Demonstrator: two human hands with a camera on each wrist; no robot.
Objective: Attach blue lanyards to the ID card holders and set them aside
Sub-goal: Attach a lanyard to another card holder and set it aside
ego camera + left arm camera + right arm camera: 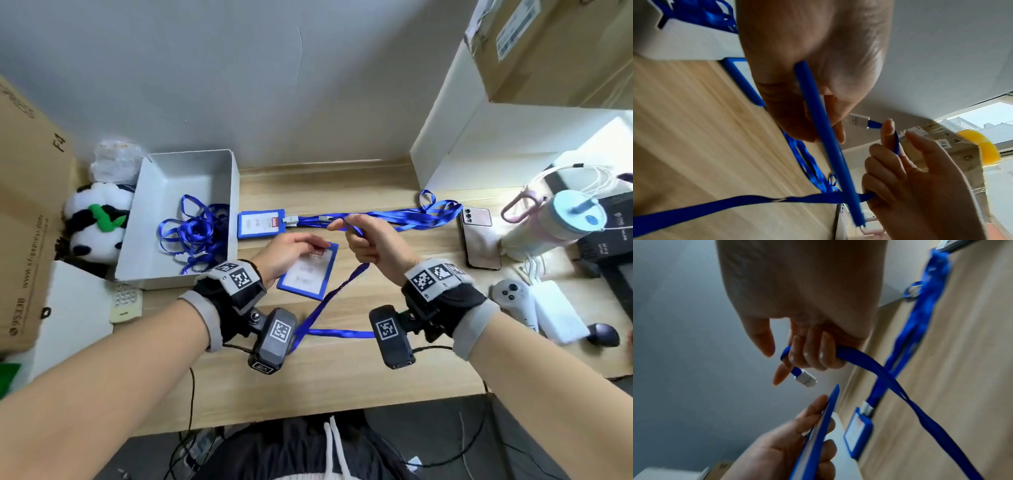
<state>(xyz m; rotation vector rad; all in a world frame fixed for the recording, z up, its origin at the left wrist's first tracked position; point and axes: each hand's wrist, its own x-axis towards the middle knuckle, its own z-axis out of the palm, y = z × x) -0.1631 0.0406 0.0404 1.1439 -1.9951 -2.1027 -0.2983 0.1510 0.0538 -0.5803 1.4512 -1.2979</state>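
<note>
My left hand [287,253] grips a blue ID card holder [308,274] above the wooden table; the holder shows edge-on [826,138] in the left wrist view. My right hand [363,240] has its fingers curled round a blue lanyard [329,298] whose strap hangs down toward me. The lanyard's white clip [805,379] sticks out below my right fingers, a short way from the holder's top edge [830,404]. A second holder [262,222] with lanyards [394,217] clipped on lies flat farther back.
A white box [157,240] at the left holds a tangle of blue lanyards [197,233]. A phone [479,240], a bottle [555,222], a controller [513,298] and a charger [555,315] crowd the right. A panda toy [96,222] and a remote [125,305] lie at the left.
</note>
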